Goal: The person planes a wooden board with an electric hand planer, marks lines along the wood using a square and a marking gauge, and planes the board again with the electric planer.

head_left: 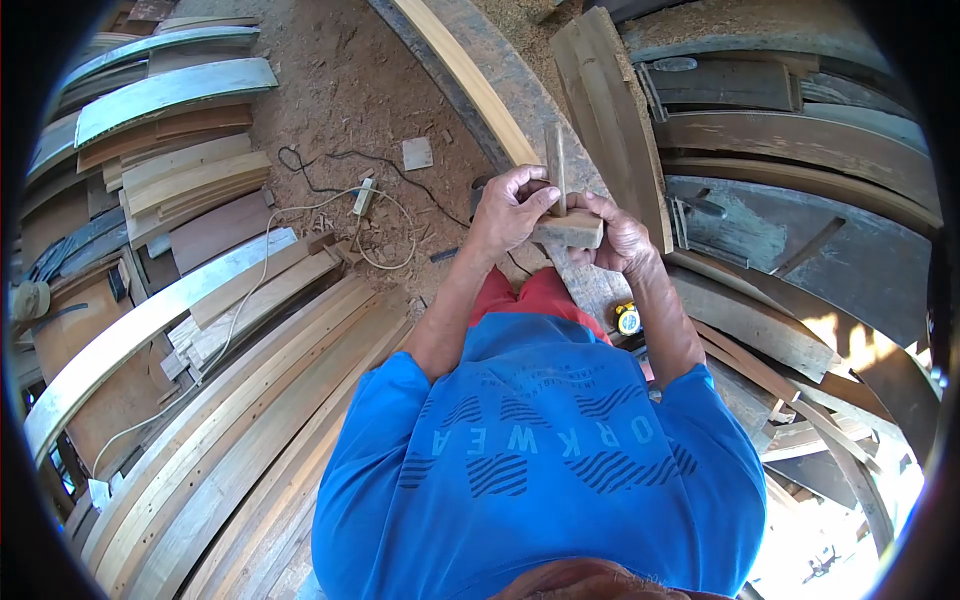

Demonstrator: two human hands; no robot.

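Note:
A wooden marking gauge (572, 231), a block with a narrow upright stem through it, is held in front of my body over the bench. My right hand (622, 238) wraps round the block's right end, with its thumb and forefinger near the stem. My left hand (512, 212) is pinched closed at the stem's left side, thumb tip against it. Just beyond my hands, one end of a long pale board (470, 75) lies on the bench (535, 95). A yellow tape measure (627, 318) rests near my right forearm.
Stacked planks (240, 440) fill the left side, and more boards (800, 140) lean on the right. A power strip (364, 196) and cables lie on the dirt floor (330, 80). A wide plank (610, 120) stands beside the bench.

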